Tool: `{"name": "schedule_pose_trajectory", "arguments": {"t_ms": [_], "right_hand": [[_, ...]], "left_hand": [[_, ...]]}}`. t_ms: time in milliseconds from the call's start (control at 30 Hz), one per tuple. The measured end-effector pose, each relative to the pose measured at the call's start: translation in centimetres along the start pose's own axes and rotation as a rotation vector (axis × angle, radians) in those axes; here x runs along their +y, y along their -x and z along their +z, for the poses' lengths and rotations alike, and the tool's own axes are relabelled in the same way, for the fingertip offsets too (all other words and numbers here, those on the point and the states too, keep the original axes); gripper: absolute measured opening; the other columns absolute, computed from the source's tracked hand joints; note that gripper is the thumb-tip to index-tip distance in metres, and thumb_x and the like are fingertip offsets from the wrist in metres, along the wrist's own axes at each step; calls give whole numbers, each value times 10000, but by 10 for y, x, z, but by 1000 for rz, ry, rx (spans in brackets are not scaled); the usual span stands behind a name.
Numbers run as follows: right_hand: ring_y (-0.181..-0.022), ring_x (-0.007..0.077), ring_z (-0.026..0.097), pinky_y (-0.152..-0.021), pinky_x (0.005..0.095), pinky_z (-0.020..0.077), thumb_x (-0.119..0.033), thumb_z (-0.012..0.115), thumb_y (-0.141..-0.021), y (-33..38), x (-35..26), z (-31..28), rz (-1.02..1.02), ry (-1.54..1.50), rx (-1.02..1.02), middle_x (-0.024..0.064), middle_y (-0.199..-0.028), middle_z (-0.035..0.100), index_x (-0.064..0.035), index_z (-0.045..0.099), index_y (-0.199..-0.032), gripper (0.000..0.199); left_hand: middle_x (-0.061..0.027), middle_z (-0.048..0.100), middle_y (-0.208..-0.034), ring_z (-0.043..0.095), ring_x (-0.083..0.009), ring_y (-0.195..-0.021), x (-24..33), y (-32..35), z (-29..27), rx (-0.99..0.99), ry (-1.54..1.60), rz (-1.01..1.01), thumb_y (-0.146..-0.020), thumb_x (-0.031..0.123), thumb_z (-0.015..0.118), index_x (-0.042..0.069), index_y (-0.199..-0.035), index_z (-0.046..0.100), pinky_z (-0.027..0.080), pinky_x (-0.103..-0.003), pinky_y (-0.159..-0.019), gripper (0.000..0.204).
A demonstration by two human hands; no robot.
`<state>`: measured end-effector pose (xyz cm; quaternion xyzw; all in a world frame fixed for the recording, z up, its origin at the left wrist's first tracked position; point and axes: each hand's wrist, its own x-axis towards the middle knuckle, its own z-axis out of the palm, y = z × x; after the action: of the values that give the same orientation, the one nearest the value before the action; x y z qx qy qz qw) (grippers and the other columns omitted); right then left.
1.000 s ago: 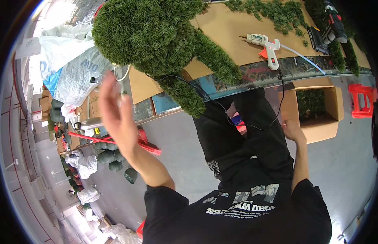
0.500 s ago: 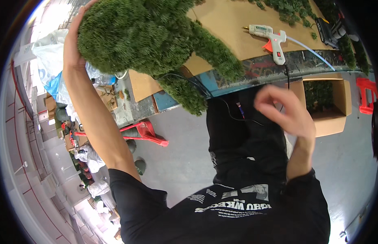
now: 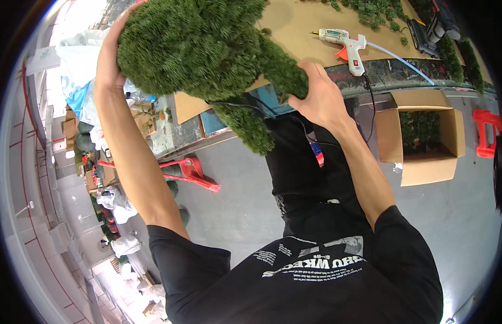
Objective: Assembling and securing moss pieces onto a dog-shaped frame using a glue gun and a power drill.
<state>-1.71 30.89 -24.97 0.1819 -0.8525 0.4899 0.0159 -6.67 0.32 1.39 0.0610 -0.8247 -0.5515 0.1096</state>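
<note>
A large, rounded shape covered in dense artificial green foliage (image 3: 191, 48) lies at the table's near edge, with two leg-like foliage pieces extending from it. Along its left side curves my left hand (image 3: 111, 62), holding it with the fingertips partly hidden. My right hand (image 3: 322, 97) is closed around the end of the right leg-like piece (image 3: 280, 65), thumb on the near side. The other leg-like piece (image 3: 243, 127) hangs over the table edge above my lap, touched by neither hand. A dark cable (image 3: 240, 103) runs beneath the shape.
A white and orange glue gun (image 3: 342, 42) with a glue stick lies on brown cardboard (image 3: 294, 32). An open carton (image 3: 388, 135) with greenery inside is at the right. Red stools (image 3: 191, 174) stand on the floor. A cordless tool (image 3: 432, 35) lies at the far right.
My right hand has moved from above my lap up and left onto the right leg-like piece. The foliage shape has shifted slightly right, with my left hand still on it.
</note>
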Motion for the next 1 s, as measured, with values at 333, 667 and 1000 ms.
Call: {"name": "schedule_pose_trajectory", "arguments": {"t_ms": [333, 667, 1000], "right_hand": [[-1116, 401, 640, -932, 461, 536, -202, 820, -762, 9, 26, -29, -83, -100, 96, 178, -1236, 615, -14, 566, -1337, 656], [-774, 88, 562, -679, 274, 450, -301, 907, -821, -29, -107, -46, -248, -397, 228, 5, -811, 613, -40, 641, -857, 375], [-570, 117, 489, -546, 308, 424, -197, 821, -902, -55, -123, -39, -5, -736, 47, 52, -611, 554, -12, 595, -782, 316]], "left_hand": [[-166, 583, -1479, 562, -258, -1356, 32, 46, 29, -80, -363, 112, -1078, 512, 496, 23, -1505, 538, 419, -379, -1149, 651], [-147, 565, -1520, 503, -291, -1431, 56, 92, 75, -290, -1100, 822, -911, 184, 797, 101, -1404, 650, 388, -430, -1178, 521], [-225, 483, -1546, 478, -366, -1440, 49, 94, 73, -245, -1109, 748, -800, 74, 800, 51, -1352, 634, 395, -438, -1174, 577]]}}
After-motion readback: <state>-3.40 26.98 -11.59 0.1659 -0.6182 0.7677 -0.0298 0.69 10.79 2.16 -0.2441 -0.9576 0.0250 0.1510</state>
